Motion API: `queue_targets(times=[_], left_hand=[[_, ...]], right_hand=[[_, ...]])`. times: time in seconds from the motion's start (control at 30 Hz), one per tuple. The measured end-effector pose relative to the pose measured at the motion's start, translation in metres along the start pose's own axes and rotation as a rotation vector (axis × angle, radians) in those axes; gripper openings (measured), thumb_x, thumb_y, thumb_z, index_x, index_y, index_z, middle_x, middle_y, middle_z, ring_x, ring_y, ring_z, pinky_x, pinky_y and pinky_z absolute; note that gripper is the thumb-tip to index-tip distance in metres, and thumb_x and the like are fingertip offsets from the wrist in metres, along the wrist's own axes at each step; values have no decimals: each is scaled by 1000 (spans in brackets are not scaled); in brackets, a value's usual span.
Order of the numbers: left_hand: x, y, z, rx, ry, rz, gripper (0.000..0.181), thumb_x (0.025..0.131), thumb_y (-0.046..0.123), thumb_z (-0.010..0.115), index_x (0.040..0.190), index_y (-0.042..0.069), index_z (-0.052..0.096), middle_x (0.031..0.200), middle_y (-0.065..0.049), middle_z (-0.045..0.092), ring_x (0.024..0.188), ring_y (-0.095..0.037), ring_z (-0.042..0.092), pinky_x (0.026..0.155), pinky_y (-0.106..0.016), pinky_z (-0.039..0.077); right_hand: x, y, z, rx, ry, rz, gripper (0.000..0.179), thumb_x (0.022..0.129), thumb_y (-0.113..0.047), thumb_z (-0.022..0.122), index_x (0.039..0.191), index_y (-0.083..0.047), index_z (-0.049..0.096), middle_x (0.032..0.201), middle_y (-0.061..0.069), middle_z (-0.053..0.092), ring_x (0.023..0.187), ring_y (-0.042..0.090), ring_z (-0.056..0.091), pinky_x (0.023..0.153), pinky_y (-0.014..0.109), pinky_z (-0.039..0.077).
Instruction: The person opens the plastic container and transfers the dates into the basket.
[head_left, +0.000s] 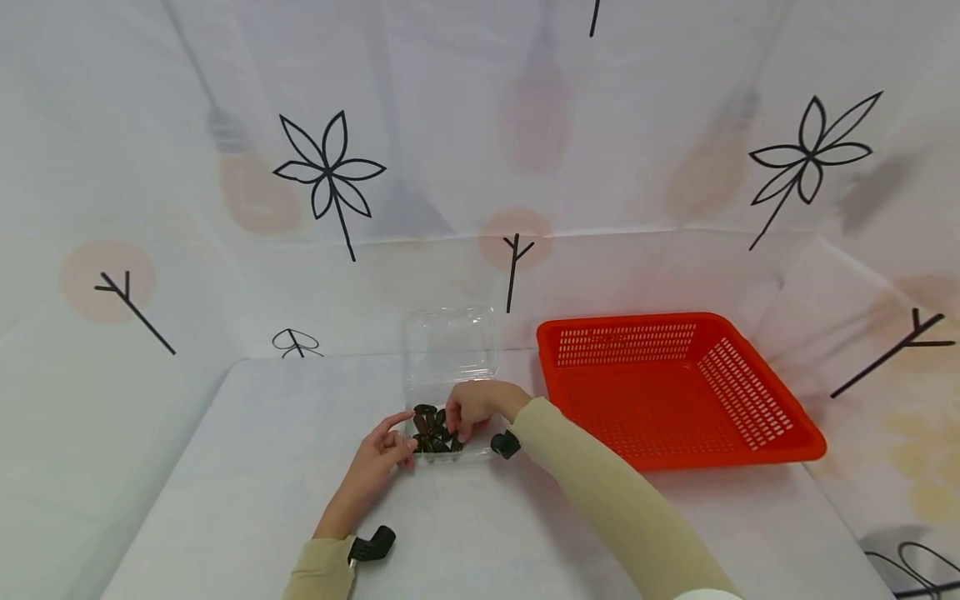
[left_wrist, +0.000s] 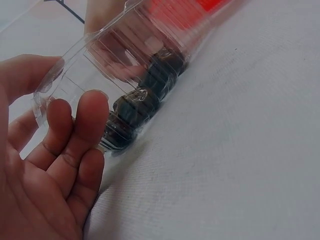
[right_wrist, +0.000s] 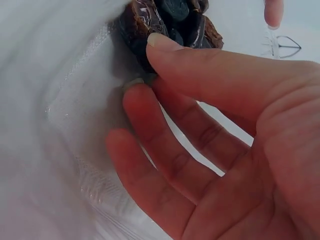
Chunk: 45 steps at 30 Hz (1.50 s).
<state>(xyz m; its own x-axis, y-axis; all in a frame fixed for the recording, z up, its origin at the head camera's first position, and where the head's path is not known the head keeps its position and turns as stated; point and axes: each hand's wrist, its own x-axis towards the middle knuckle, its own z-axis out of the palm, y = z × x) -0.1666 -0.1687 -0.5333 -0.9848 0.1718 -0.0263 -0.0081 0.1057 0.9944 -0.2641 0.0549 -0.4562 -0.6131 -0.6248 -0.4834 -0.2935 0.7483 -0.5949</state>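
Several dark, glossy, wrinkled dates (head_left: 429,427) lie in the base of a clear plastic clamshell box (head_left: 450,343), whose lid stands open at the back. My left hand (head_left: 378,454) holds the box at its left side, fingers at the wall and rim. In the left wrist view, curled fingers (left_wrist: 91,117) show against the clear plastic, with the dates behind the wall. My right hand (head_left: 472,406) reaches into the right part of the box. Its thumb and forefinger pinch a date (right_wrist: 142,25) in the right wrist view; the other fingers hang loosely bent over the box floor.
A red perforated plastic basket (head_left: 622,408) stands right of the box, close to my right forearm. The table (head_left: 262,467) is covered in white cloth, and a patterned white cloth (head_left: 450,167) hangs behind and at the sides. Black wrist cameras sit at both wrists.
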Motion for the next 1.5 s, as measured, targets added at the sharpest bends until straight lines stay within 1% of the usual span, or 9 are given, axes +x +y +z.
queue_targets(times=[0.2, 0.43, 0.57, 0.7, 0.83, 1.07, 1.13, 1.33, 1.5], left_hand=[[-1, -1, -1, 1, 14, -16, 51, 96, 9, 67, 144, 11, 50, 74, -8, 55, 70, -25, 65, 78, -28, 48], [-2, -1, -1, -6, 23, 3, 51, 95, 8, 68, 143, 8, 51, 72, -7, 56, 68, -26, 64, 77, -27, 47], [-2, -1, -1, -23, 11, 4, 52, 95, 9, 68, 143, 8, 50, 73, -7, 55, 69, -26, 65, 77, -28, 48], [-2, 0, -1, -25, -1, 0, 52, 95, 11, 67, 144, 8, 49, 75, -8, 55, 71, -27, 65, 78, -29, 48], [-1, -1, -1, -27, 1, -5, 51, 95, 10, 68, 143, 9, 50, 75, -7, 55, 71, -26, 65, 79, -29, 48], [-1, -2, 0, -25, 13, -9, 51, 94, 9, 68, 143, 9, 51, 74, -8, 55, 70, -26, 65, 79, -30, 49], [-1, -2, 0, -25, 17, -17, 51, 94, 10, 68, 142, 10, 52, 74, -8, 55, 70, -26, 65, 80, -30, 49], [-1, -3, 0, -19, 18, -21, 51, 94, 11, 69, 143, 11, 52, 74, -8, 55, 70, -25, 65, 79, -30, 49], [0, -2, 1, -11, -3, -12, 52, 95, 12, 68, 144, 10, 50, 75, -8, 56, 71, -26, 65, 80, -30, 49]], right_hand=[[-4, -5, -1, 42, -11, -19, 8, 85, -4, 77, 87, -11, 74, 77, 0, 64, 66, 15, 53, 67, 30, 49], [-3, -5, 0, 30, -5, -27, 10, 83, -7, 80, 83, -13, 71, 76, 1, 63, 65, 15, 53, 65, 29, 49], [-4, -5, 1, 33, -5, -28, 10, 83, -5, 79, 86, -11, 71, 78, 2, 62, 67, 16, 54, 66, 30, 50], [-6, -6, 0, 29, -3, -24, 10, 83, -6, 79, 90, -12, 75, 80, 1, 64, 70, 17, 55, 69, 32, 52], [-9, -5, -2, 19, 6, -26, 9, 84, -6, 78, 89, -14, 77, 79, 0, 66, 70, 18, 57, 72, 35, 53], [-12, 0, -9, 21, 38, -72, 12, 85, -5, 75, 89, -16, 78, 82, -2, 68, 71, 15, 57, 80, 42, 54], [-15, 1, -12, 23, 49, -87, 14, 86, -5, 74, 91, -17, 79, 86, -4, 69, 76, 16, 59, 81, 42, 54], [-31, 2, -25, 30, 68, -152, 13, 87, -7, 74, 94, -17, 78, 91, -7, 69, 88, 17, 60, 78, 33, 51], [-54, 3, -40, 75, 109, -178, 12, 88, -8, 75, 96, -16, 77, 91, -6, 70, 89, 17, 63, 81, 36, 50]])
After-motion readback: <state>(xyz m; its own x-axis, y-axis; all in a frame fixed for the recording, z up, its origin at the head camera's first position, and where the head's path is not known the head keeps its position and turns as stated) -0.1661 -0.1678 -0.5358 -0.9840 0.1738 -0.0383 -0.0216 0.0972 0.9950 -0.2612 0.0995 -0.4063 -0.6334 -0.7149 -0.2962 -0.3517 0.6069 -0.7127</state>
